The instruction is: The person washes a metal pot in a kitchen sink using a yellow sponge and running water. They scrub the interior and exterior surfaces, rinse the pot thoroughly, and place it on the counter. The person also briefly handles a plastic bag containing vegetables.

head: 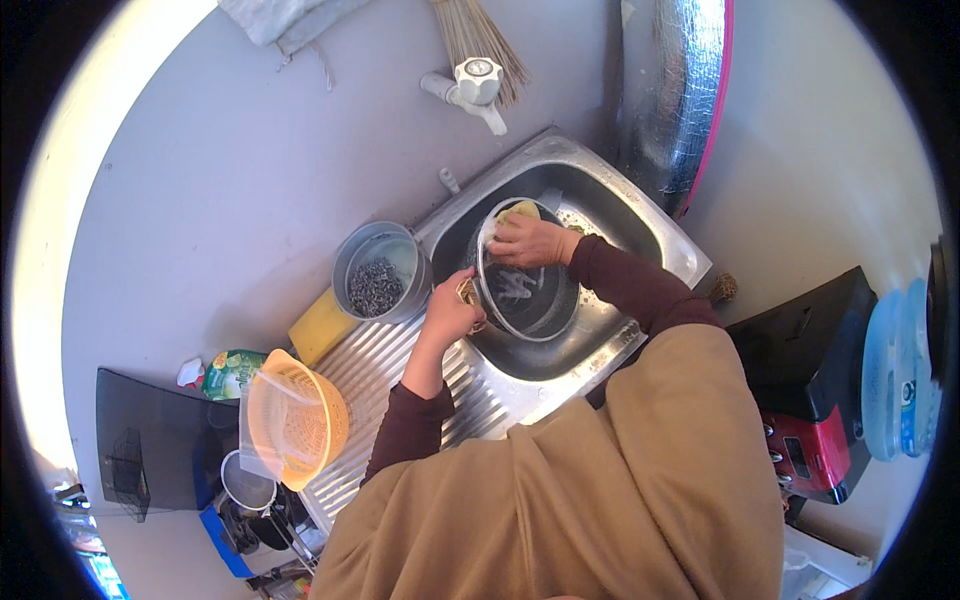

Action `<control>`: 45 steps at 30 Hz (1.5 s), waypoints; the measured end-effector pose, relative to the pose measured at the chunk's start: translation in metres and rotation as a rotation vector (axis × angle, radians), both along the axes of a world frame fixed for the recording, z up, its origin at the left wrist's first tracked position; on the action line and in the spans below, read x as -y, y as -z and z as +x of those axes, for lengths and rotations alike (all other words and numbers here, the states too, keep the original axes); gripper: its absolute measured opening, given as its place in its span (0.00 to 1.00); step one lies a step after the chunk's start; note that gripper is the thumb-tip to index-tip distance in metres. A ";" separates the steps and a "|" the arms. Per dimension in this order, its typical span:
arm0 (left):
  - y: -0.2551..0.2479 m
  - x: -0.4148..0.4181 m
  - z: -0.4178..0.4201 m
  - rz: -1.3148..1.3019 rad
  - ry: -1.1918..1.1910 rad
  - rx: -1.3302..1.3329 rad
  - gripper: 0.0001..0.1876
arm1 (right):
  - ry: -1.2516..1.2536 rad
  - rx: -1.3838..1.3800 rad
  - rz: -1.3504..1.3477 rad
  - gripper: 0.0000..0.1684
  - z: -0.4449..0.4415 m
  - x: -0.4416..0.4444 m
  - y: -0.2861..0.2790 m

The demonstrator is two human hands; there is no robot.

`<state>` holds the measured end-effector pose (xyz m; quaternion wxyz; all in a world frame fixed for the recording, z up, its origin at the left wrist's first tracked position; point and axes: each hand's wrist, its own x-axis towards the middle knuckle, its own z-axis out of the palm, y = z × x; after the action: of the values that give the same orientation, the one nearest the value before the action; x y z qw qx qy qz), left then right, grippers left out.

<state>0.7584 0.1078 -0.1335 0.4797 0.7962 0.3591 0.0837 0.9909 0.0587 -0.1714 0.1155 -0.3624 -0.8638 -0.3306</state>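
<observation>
A round vessel with a pale rim point(551, 336), which looks like a clear bowl or pot, is tilted inside the stainless steel sink point(637, 202). My left hand point(450, 306) grips a light brown, woven-looking handle or holder point(473, 300) at the vessel's left side. Inside the upper part of the rim, my right hand point(531, 240) presses a yellow sponge or cloth point(517, 213) against the wall. White suds streak the dark-looking inside. Small food bits lie in the sink to the right of the vessel.
A grey metal pot point(341, 262) with a dark wire-like scourer point(375, 288) stands left of the sink, beside a yellow block point(322, 326). On the ribbed drainboard point(360, 442) is an orange colander point(337, 397). A tap point(480, 94) juts out above. A spray bottle point(232, 373) lies left.
</observation>
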 end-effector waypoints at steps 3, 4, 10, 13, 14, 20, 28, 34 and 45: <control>0.002 0.004 -0.001 0.135 0.006 0.026 0.36 | 0.458 -0.197 -0.165 0.08 0.010 0.006 0.028; 0.004 0.007 0.000 0.210 0.022 0.049 0.36 | 0.550 -0.465 -0.161 0.08 0.020 0.011 0.056; -0.007 0.013 0.008 0.150 -0.071 0.009 0.29 | 0.913 -0.389 -0.972 0.15 -0.014 0.070 0.084; -0.008 0.013 0.017 0.133 -0.088 0.039 0.26 | 0.716 -0.808 -1.303 0.18 -0.045 0.074 0.065; -0.008 0.013 0.018 0.170 -0.085 0.069 0.25 | 0.665 -1.025 -1.322 0.16 -0.055 0.070 0.046; -0.026 0.004 0.038 0.175 -0.014 0.021 0.26 | 0.158 -2.283 -1.051 0.11 -0.046 0.043 -0.028; -0.061 -0.010 0.059 0.356 -0.056 0.116 0.26 | 0.648 -1.257 -0.646 0.16 0.032 0.103 -0.042; -0.083 -0.026 0.083 0.505 -0.116 0.091 0.20 | 0.951 -0.894 -0.374 0.15 0.063 0.124 0.001; -0.109 -0.023 0.103 0.562 -0.105 0.007 0.12 | 0.992 -0.787 -0.330 0.14 0.063 0.122 -0.029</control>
<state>0.8612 0.1311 -0.0249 0.2364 0.8780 0.3608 0.2075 1.0543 -0.0638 -0.1423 0.1994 -0.8249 -0.5266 -0.0503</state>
